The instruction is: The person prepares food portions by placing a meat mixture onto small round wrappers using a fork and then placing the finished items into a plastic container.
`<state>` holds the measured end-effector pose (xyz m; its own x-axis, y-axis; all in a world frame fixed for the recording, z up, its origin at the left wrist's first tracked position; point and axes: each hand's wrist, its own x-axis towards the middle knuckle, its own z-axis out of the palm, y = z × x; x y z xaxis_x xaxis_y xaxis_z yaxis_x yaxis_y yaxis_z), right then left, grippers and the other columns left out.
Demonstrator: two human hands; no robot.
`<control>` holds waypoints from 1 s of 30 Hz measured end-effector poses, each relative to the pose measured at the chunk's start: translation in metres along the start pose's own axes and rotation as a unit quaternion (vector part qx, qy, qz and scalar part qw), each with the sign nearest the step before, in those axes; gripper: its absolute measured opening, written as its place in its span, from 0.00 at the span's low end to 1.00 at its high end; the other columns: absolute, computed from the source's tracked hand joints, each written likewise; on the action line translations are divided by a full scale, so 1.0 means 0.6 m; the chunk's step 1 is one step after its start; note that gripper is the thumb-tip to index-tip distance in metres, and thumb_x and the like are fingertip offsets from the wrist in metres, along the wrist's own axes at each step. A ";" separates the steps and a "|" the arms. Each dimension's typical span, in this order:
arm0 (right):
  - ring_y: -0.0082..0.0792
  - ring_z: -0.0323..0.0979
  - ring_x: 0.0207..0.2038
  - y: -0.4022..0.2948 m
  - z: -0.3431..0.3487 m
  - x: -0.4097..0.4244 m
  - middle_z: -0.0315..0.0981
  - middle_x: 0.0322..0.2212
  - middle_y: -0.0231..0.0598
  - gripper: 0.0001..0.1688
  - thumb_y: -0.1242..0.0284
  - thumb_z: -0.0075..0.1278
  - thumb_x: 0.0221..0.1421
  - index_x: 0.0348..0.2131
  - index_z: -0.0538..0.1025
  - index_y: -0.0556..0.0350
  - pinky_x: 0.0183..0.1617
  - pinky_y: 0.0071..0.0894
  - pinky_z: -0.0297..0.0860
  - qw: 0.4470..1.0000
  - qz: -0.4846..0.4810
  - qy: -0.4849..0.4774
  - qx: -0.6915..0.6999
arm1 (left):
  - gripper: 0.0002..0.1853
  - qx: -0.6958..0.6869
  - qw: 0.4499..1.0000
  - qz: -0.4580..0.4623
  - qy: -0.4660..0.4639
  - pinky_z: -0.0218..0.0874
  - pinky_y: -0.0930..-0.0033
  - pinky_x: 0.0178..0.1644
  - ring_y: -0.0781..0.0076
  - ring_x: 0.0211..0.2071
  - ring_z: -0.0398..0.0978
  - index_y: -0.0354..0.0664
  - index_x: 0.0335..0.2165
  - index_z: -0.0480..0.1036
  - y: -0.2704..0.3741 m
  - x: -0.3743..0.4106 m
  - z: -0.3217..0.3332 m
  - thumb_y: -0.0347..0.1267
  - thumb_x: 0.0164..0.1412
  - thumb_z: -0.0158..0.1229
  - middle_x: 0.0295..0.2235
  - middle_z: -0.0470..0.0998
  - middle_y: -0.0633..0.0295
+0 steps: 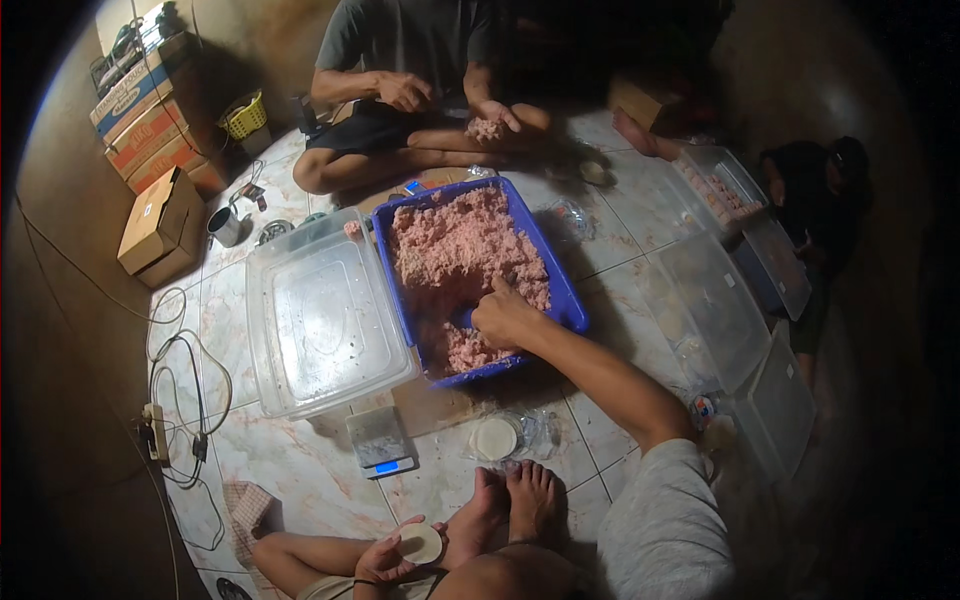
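Observation:
My left hand (383, 561), low in the picture over my folded leg, holds a round pale dough wrapper (420, 543). My right hand (504, 318) reaches into a blue plastic tray (571, 307) of pink minced filling (465, 232). Its fingers are curled down at the filling near the tray's front; whether they grip anything is hidden. The filling is heaped at the far side, with a smaller pile (472, 351) by the near edge. A stack of round wrappers (495, 438) lies on plastic in front of my feet.
A clear plastic lid (330, 315) and small digital scale (379, 442) sit left of the tray. Opposite, a person (412, 90) holds some filling. Clear containers (712, 307) stand right, near another person (814, 202). Cables (191, 397) and cartons (161, 221) lie left.

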<state>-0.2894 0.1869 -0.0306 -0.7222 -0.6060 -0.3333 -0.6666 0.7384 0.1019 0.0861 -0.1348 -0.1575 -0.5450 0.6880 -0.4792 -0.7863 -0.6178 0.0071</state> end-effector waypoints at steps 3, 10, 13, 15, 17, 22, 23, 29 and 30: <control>0.40 0.77 0.36 0.010 -0.016 -0.017 0.79 0.27 0.45 0.08 0.73 0.51 0.42 0.24 0.81 0.52 0.54 0.47 0.54 1.000 -0.005 0.001 0.016 | 0.31 -0.027 0.999 0.014 0.016 0.55 0.44 0.61 0.43 0.59 0.56 0.41 0.54 0.62 0.003 0.003 0.046 0.36 0.53 0.63 0.58 0.57 0.40; 0.41 0.77 0.33 0.009 0.038 -0.006 0.78 0.24 0.44 0.08 0.72 0.50 0.44 0.22 0.81 0.51 0.53 0.46 0.55 0.994 0.061 0.072 -0.062 | 0.35 -0.036 0.999 0.014 0.008 0.61 0.44 0.57 0.41 0.58 0.58 0.43 0.56 0.58 0.013 -0.003 0.044 0.36 0.53 0.64 0.58 0.55 0.41; 0.42 0.76 0.30 -0.016 -0.003 -0.031 0.77 0.21 0.44 0.08 0.71 0.50 0.43 0.19 0.80 0.53 0.50 0.44 0.57 0.998 0.011 0.035 -0.045 | 0.37 -0.044 0.999 0.017 0.007 0.69 0.50 0.50 0.41 0.58 0.58 0.45 0.58 0.55 0.003 -0.004 0.065 0.37 0.53 0.63 0.59 0.54 0.40; 0.41 0.76 0.31 -0.006 -0.009 -0.035 0.78 0.23 0.44 0.08 0.70 0.51 0.43 0.21 0.80 0.52 0.52 0.46 0.56 0.996 0.057 0.059 -0.025 | 0.37 -0.042 0.999 0.026 0.017 0.71 0.52 0.48 0.42 0.58 0.59 0.46 0.59 0.54 0.000 0.004 0.055 0.38 0.54 0.62 0.59 0.53 0.40; 0.39 0.78 0.34 0.017 0.014 -0.028 0.79 0.27 0.44 0.09 0.68 0.51 0.45 0.25 0.81 0.51 0.56 0.48 0.54 0.987 0.138 0.078 0.004 | 0.38 -0.024 1.000 0.003 -0.011 0.70 0.52 0.49 0.43 0.58 0.59 0.47 0.60 0.51 -0.001 0.021 0.058 0.39 0.56 0.60 0.60 0.52 0.40; 0.39 0.78 0.33 -0.053 -0.014 -0.033 0.79 0.27 0.43 0.10 0.69 0.50 0.47 0.25 0.82 0.50 0.53 0.43 0.54 0.997 0.062 0.031 -0.046 | 0.40 0.035 0.999 0.027 0.010 0.76 0.63 0.39 0.46 0.58 0.60 0.48 0.62 0.46 0.004 -0.006 0.084 0.42 0.58 0.57 0.60 0.52 0.41; 0.39 0.77 0.32 -0.055 -0.012 -0.030 0.79 0.26 0.43 0.10 0.70 0.49 0.47 0.24 0.82 0.50 0.52 0.45 0.54 0.996 0.074 0.043 -0.023 | 0.41 0.034 0.999 0.033 0.016 0.77 0.65 0.38 0.46 0.58 0.60 0.48 0.62 0.45 0.002 -0.013 0.087 0.43 0.58 0.57 0.60 0.52 0.41; 0.41 0.77 0.31 -0.062 0.031 -0.014 0.78 0.23 0.43 0.09 0.68 0.51 0.45 0.23 0.81 0.49 0.49 0.48 0.56 0.984 0.108 0.082 -0.117 | 0.40 0.022 0.999 0.010 -0.024 0.67 0.48 0.51 0.39 0.57 0.60 0.46 0.62 0.48 0.019 0.000 0.065 0.43 0.57 0.57 0.59 0.54 0.41; 0.41 0.77 0.31 -0.065 0.039 -0.012 0.79 0.25 0.44 0.08 0.67 0.53 0.44 0.24 0.82 0.48 0.48 0.48 0.56 0.985 0.081 0.073 -0.130 | 0.38 0.024 0.999 0.020 -0.010 0.71 0.52 0.48 0.40 0.57 0.61 0.46 0.61 0.48 0.015 -0.001 0.092 0.42 0.59 0.56 0.59 0.55 0.42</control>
<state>-0.2538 0.1694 -0.0539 -0.8296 -0.5361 -0.1559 -0.5508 0.7403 0.3855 0.0631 -0.1201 -0.1086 -0.5817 0.6709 -0.4598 -0.7765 -0.6264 0.0685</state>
